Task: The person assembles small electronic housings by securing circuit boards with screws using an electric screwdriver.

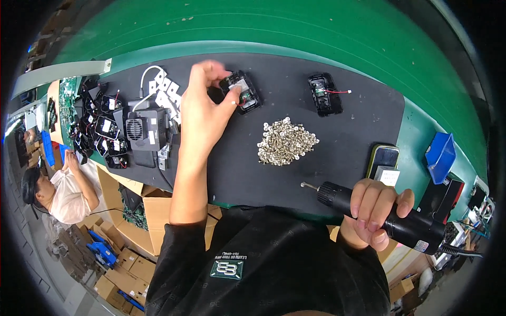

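Note:
My left hand (211, 102) grips a small black plastic housing (251, 99) by its left side, the thumb across a grey part and a green circuit board inside it. My right hand (377, 210) is wrapped round a black electric screwdriver (340, 197), its bit pointing left with what looks like a screw at the tip. Between the hands, a pile of silver screws (286, 142) lies on the black mat (237, 176). A second black housing (325, 95), with a red wire and white connector, rests on the mat at the far right.
At left sit heaped black housings (108, 129), a grey device with a fan grille (146, 129) and white square pieces (167, 95). At right are a phone (386, 154), a small white box (386, 175) and a blue bin (440, 157). Another person (66, 195) sits beyond an open carton (157, 216).

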A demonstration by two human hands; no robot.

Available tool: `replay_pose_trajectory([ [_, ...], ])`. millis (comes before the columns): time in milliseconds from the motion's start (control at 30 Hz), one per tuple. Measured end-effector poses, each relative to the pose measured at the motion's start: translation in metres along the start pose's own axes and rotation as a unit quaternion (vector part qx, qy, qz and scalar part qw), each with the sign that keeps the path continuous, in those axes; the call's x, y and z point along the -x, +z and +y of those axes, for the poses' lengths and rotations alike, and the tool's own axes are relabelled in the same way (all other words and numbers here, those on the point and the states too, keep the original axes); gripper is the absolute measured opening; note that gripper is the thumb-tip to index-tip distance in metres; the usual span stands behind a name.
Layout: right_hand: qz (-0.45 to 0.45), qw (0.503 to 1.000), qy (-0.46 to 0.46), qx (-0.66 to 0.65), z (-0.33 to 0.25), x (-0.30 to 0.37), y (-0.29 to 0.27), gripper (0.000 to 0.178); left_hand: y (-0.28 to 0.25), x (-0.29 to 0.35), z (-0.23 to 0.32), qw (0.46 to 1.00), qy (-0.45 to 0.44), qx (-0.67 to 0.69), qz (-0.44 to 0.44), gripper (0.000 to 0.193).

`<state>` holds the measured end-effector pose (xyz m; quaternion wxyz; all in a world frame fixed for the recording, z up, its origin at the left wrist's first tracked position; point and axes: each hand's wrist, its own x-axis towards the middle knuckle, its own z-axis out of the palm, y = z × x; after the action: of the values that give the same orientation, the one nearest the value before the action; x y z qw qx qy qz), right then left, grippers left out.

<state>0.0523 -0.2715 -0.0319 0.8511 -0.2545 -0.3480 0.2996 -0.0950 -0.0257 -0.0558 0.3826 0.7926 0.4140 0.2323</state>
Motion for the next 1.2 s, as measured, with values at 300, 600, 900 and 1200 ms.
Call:
replay_pose_trajectory([
  [300,0.02,0.999,0.045,0.012,-0.005,-0.018,0.022,0.044,-0.034,0.033,0.003,0.993,0.022,-0.061,-0.097,0.026],
  [600,0.017,0.998,0.053,-0.008,0.014,-0.03,0.042,0.043,-0.037,0.087,-0.031,0.977,0.136,0.103,0.13,0.043],
  [900,0.039,0.998,0.016,-0.055,0.025,-0.04,0.08,0.042,-0.029,0.109,0.012,0.973,0.226,0.024,-0.043,0.039],
  [1200,-0.113,0.992,0.012,-0.053,0.027,-0.039,0.066,0.044,-0.023,0.111,0.004,0.971,0.205,0.1,-0.075,0.021],
])
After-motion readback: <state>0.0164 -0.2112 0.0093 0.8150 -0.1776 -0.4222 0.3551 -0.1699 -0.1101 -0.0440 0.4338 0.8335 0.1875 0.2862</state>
